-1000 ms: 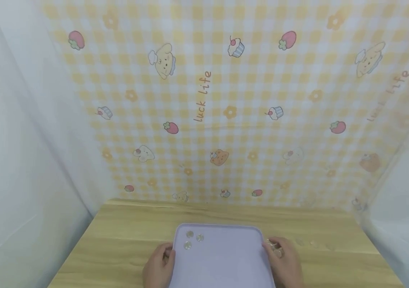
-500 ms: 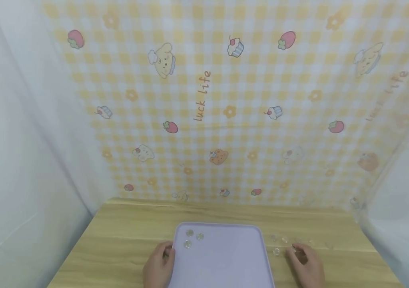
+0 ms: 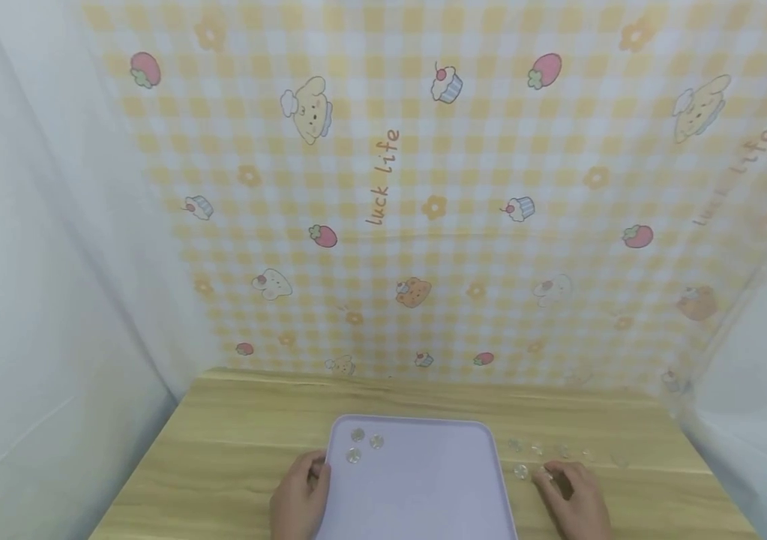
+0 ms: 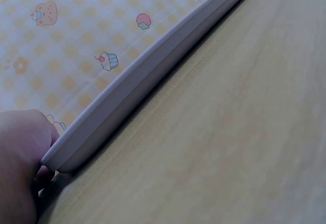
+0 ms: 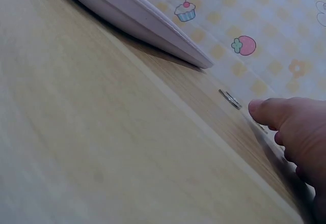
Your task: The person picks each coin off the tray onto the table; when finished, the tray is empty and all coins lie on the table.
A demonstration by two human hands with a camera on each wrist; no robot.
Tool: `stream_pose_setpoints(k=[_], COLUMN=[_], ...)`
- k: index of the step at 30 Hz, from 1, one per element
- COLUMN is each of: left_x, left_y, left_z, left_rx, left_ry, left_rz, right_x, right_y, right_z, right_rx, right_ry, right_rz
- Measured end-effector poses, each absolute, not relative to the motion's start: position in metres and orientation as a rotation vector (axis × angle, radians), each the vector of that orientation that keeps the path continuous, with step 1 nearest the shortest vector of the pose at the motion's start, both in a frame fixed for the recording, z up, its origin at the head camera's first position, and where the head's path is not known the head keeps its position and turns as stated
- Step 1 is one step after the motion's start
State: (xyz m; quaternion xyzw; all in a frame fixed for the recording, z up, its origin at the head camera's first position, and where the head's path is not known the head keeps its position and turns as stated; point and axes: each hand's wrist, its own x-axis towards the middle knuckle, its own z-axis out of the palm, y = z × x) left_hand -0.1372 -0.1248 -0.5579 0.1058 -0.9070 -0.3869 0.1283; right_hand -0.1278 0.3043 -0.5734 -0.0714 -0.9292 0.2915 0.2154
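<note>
A lilac rectangular tray [image 3: 423, 480] lies on the table. My left hand [image 3: 299, 496] grips its left side, thumb at the rim and fingers underneath; the same grip shows on the tray edge [image 4: 117, 96] in the left wrist view. Inside the tray's far left corner are three shiny, round coins [image 3: 358, 435]. To the right of the tray, my right hand [image 3: 573, 498] has its thumb and forefinger at another coin [image 3: 546, 473], which they seem to pinch and partly hide. One coin [image 3: 521, 472] lies just left of those fingertips.
Several more coins [image 3: 537, 449] lie in a loose row beyond the right hand on the wood-grain table [image 3: 255, 420]. A yellow checked cloth [image 3: 437, 247] hangs behind the table. White sheets [image 3: 32, 300] hang at both sides.
My right hand has left the tray's right edge and moved right to the loose coins, leaving coins beside the tray. Its coin has shifted slightly left since half a second ago. The left hand stays put.
</note>
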Motion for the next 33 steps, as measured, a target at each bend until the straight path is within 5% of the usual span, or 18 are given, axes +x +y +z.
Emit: stream_pose_setpoints(k=[33], left_x=[-0.1369], left_y=[-0.1251], left_z=[-0.561], left_rx=[0.283], left_ry=[-2.619], left_rz=[-1.098], right_x=[-0.127], right_y=[0.3044], right_z=[-0.5748], right_rx=[-0.157], right_ry=[-2.582], right_rz=[0.797])
